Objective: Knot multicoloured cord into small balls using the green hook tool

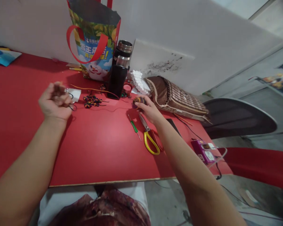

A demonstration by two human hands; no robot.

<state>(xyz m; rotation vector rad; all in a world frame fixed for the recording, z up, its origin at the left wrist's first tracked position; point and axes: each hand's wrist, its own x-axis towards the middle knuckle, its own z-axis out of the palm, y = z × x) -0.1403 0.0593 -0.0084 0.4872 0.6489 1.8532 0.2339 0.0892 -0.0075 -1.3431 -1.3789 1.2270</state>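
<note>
My right hand [149, 110] is closed around a small wound ball of dark and orange cord [137, 102], just above the table. Raised to the left, my left hand [55, 102] has curled, slightly blurred fingers, with dark cord [73, 107] sticking out of them. An orange strand [91, 89] stretches across between the hands. Between them lies a cluster of knotted, multicoloured cord pieces [92, 101]. Below my right hand are yellow-handled scissors [152, 143], partly covered by the forearm, and a green-handled crochet hook [134, 126].
A black phone [117, 82] leans upright before a steel thermos [124, 53]. Behind stands a printed shopping bag [94, 47]. A brown cushion [179, 97] lies at the back right; a purple power box [202, 151] with cables sits near the right edge of the red table [96, 150].
</note>
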